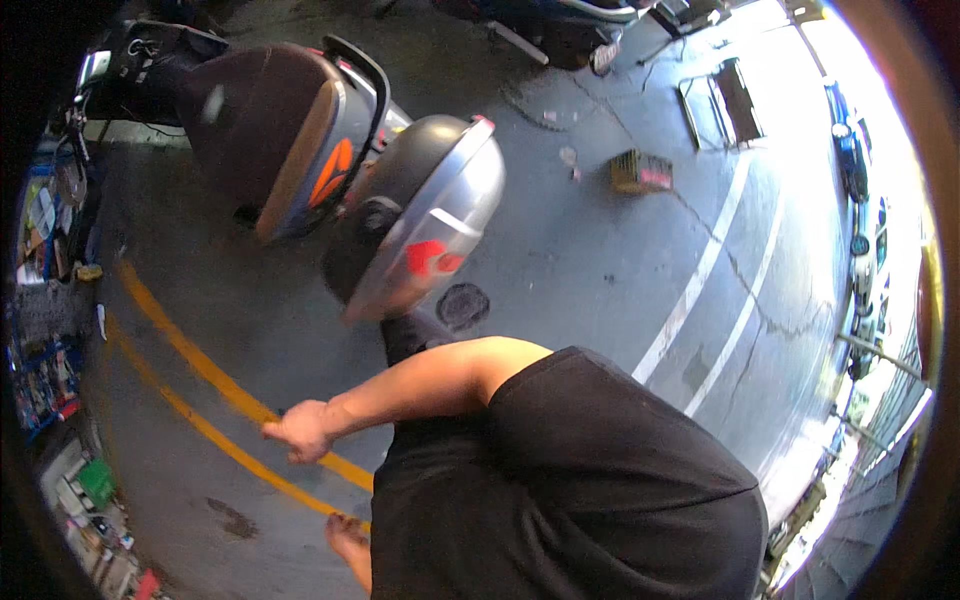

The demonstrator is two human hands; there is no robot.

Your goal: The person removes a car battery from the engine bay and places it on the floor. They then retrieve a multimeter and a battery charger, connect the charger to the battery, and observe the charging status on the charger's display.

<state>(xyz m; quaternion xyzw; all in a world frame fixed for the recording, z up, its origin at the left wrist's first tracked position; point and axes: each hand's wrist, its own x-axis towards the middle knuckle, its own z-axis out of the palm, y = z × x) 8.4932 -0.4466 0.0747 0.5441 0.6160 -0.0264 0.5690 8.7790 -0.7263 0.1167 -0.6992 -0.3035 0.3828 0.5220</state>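
My right hand reaches out to the left over the floor at the end of a bare forearm. Its fingers look curled closed, and a small dark bit shows at its upper edge; what it holds, if anything, I cannot make out. Lower down, my left hand shows only in part beside my black shirt, its fingers blurred and partly hidden. Beyond my right arm stands a motor scooter with a dark seat. A grey and silver top case with a red mark sits behind the seat. Neither hand touches the scooter.
Yellow lines cross the grey floor on the left, white lines on the right. A small box and a metal-framed stand are farther off. Cluttered shelves line the left edge. Vehicles stand outside, far right.
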